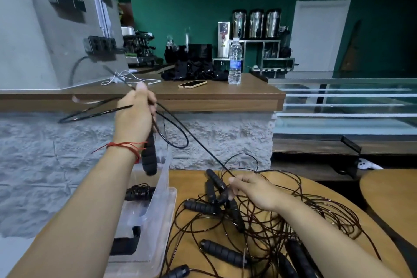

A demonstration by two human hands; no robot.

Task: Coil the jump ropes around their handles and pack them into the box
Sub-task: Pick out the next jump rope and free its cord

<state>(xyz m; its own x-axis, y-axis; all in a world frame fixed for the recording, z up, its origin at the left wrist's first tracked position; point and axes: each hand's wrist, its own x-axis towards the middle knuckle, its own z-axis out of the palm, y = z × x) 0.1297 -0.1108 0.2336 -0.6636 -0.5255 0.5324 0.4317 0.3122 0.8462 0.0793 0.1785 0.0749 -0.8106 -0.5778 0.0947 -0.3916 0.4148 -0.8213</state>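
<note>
My left hand [134, 115] is raised above the box and grips the black foam handles [149, 156] of one jump rope, which hang down from my fist. Loops of its thin black cord [176, 140] stick out to both sides. The cord runs taut down to my right hand [252, 189], which pinches it over the table. Below lies a tangled pile of jump ropes [259, 228] with several black handles. The clear plastic box [158, 210] stands at the table's left edge with a coiled rope [138, 193] inside.
The round wooden table [189, 178] stands against a rough grey wall. Above it runs a wooden counter [225, 95] with a phone [192, 83], a water bottle [235, 61], white cables and black cloth. A second round table [388, 192] is at the right.
</note>
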